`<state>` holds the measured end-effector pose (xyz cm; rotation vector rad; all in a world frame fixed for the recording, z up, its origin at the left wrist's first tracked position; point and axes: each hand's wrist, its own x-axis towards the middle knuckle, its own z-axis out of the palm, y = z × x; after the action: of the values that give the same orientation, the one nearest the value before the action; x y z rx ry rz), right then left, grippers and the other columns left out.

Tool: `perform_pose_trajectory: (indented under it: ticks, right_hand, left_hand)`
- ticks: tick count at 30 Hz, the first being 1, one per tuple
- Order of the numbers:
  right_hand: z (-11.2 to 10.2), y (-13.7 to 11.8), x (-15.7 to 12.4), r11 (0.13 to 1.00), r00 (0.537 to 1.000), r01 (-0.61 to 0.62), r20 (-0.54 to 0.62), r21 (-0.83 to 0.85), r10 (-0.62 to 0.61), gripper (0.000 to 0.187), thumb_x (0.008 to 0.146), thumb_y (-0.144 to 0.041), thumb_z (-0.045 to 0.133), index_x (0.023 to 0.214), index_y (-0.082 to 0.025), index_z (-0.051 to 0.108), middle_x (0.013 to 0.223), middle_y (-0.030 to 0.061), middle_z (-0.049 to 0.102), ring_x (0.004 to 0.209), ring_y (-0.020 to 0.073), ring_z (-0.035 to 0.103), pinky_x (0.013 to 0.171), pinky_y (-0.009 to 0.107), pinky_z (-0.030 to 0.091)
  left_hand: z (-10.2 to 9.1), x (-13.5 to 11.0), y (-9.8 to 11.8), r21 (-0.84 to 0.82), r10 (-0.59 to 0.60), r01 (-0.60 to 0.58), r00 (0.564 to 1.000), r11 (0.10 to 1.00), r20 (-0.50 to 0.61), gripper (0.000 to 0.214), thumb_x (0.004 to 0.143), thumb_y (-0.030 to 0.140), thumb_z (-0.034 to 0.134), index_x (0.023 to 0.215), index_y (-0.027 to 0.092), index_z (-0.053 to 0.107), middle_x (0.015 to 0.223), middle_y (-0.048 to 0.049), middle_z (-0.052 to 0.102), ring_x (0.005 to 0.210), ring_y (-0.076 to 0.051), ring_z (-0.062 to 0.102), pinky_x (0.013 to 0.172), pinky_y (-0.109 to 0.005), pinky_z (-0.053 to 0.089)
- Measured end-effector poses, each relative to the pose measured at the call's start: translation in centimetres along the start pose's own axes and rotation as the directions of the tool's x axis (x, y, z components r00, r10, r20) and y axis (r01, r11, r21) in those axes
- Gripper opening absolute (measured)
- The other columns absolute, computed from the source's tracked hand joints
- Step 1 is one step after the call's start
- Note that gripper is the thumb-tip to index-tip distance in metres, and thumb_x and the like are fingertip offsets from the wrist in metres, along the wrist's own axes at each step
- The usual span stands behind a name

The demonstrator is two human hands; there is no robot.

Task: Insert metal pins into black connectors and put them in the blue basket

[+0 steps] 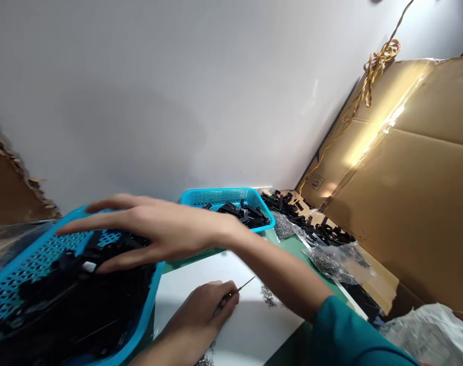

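Note:
My right hand (140, 223) reaches across to the left, fingers spread, over a large blue basket (145, 315) heaped with black plastic parts (82, 305). Its thumb is close to a black part with a small whitish patch (89, 266); whether they touch I cannot tell. Below, my left hand (212, 305) is closed around a slim pointed metal tool (243, 284), its tip directed up and right. That hand is above a white sheet (250, 330). Small metal pieces (268, 296) lie on the sheet in a pile, with more (206, 356) near my left wrist.
A smaller blue basket (220, 193) with black parts stands at the back. To the right are loose black parts (311, 226) and clear bags of small metal pieces (326, 262). A cardboard wall (418, 183) closes the right side, with a yellow cable (376, 66) hanging there.

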<state>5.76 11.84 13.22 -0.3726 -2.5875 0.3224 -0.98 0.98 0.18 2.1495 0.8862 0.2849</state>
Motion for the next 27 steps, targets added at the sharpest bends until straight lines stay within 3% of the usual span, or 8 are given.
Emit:
perform_pose_trajectory:
  ticks: [3, 5, 7, 9, 12, 15, 20, 27]
  right_hand:
    - [-6.7, -0.3, -10.1, 0.958, 0.948, -0.282, -0.168, -0.054, 0.27, 0.037, 0.107, -0.041, 0.06, 0.141, -0.027, 0.062, 0.147, 0.0039, 0.063, 0.135, 0.0195, 0.059, 0.112, 0.032, 0.05]
    - [-10.2, 0.6, -17.6, 0.759, 0.735, -0.642, -0.364, -0.104, 0.572, 0.036, 0.109, -0.052, 0.049, 0.128, -0.026, 0.066, 0.13, 0.0047, 0.068, 0.115, 0.0178, 0.068, 0.097, 0.032, 0.057]
    - [-12.2, 1.9, -24.7, 0.619, 0.609, -0.775, -0.412, -0.126, 0.678, 0.043, 0.108, -0.054, 0.048, 0.121, -0.018, 0.068, 0.118, 0.012, 0.069, 0.102, 0.0232, 0.069, 0.089, 0.04, 0.06]
    - [-13.0, 3.1, -30.7, 0.545, 0.558, -0.825, -0.364, -0.149, 0.745, 0.047, 0.095, -0.059, 0.068, 0.116, -0.017, 0.072, 0.113, 0.0135, 0.069, 0.099, 0.0278, 0.07, 0.09, 0.048, 0.06]
    - [-12.3, 4.4, -36.7, 0.502, 0.535, -0.845, -0.261, -0.187, 0.804, 0.063, 0.081, -0.062, 0.081, 0.13, -0.022, 0.072, 0.13, 0.0157, 0.067, 0.12, 0.0345, 0.067, 0.102, 0.053, 0.056]
    - [-10.3, 5.8, -39.4, 0.485, 0.527, -0.844, -0.193, -0.229, 0.827, 0.075, 0.084, -0.061, 0.079, 0.149, -0.027, 0.062, 0.152, 0.0165, 0.055, 0.139, 0.0373, 0.056, 0.113, 0.055, 0.049]
    - [-7.0, 8.0, -40.6, 0.428, 0.504, -0.849, -0.231, -0.31, 0.832, 0.054, 0.101, -0.049, 0.062, 0.149, -0.025, 0.06, 0.16, 0.0174, 0.047, 0.148, 0.0391, 0.044, 0.121, 0.062, 0.037]
    - [-6.0, 8.2, -40.6, 0.388, 0.523, -0.836, -0.348, -0.389, 0.778, 0.036, 0.102, -0.039, 0.068, 0.132, -0.02, 0.066, 0.141, 0.0114, 0.063, 0.123, 0.0281, 0.064, 0.104, 0.052, 0.055]
  left_hand:
    - [0.2, -0.1, -0.2, -0.013, 0.023, -0.023, 1.0, 1.0, -0.012, 0.039, 0.11, 0.046, 0.039, 0.087, 0.022, 0.059, 0.092, -0.0031, 0.071, 0.09, -0.023, 0.064, 0.078, -0.031, 0.038]
    - [0.1, 0.0, -0.2, -0.013, 0.033, -0.033, 0.999, 0.999, -0.001, 0.04, 0.111, 0.047, 0.038, 0.087, 0.022, 0.058, 0.089, -0.0026, 0.069, 0.086, -0.022, 0.063, 0.076, -0.031, 0.037]
    - [0.0, 0.1, -0.2, 0.004, 0.03, -0.03, 0.999, 1.0, 0.016, 0.042, 0.111, 0.048, 0.037, 0.086, 0.022, 0.058, 0.087, -0.0024, 0.067, 0.083, -0.022, 0.061, 0.074, -0.031, 0.035]
    - [-0.1, 0.2, -0.1, 0.016, 0.026, -0.026, 1.0, 1.0, 0.018, 0.042, 0.111, 0.049, 0.036, 0.087, 0.022, 0.059, 0.086, -0.0022, 0.067, 0.082, -0.021, 0.061, 0.074, -0.032, 0.035]
    - [-0.2, 0.4, -0.1, 0.015, 0.029, -0.029, 0.999, 0.999, 0.022, 0.044, 0.111, 0.05, 0.035, 0.089, 0.022, 0.061, 0.086, -0.0021, 0.067, 0.082, -0.021, 0.06, 0.075, -0.032, 0.035]
    - [-0.2, 0.2, -0.1, 0.012, 0.028, -0.029, 0.999, 1.0, 0.021, 0.045, 0.111, 0.051, 0.034, 0.09, 0.022, 0.061, 0.087, -0.0022, 0.067, 0.083, -0.021, 0.061, 0.076, -0.031, 0.036]
    - [-0.1, 0.1, -0.2, 0.013, 0.02, -0.021, 1.0, 1.0, 0.019, 0.045, 0.111, 0.053, 0.036, 0.087, 0.022, 0.06, 0.085, -0.0019, 0.066, 0.082, -0.021, 0.06, 0.075, -0.031, 0.035]
    - [0.0, 0.1, -0.3, 0.008, 0.026, -0.026, 0.999, 1.0, 0.027, 0.044, 0.111, 0.051, 0.036, 0.085, 0.022, 0.057, 0.085, -0.0018, 0.065, 0.082, -0.021, 0.059, 0.074, -0.032, 0.034]
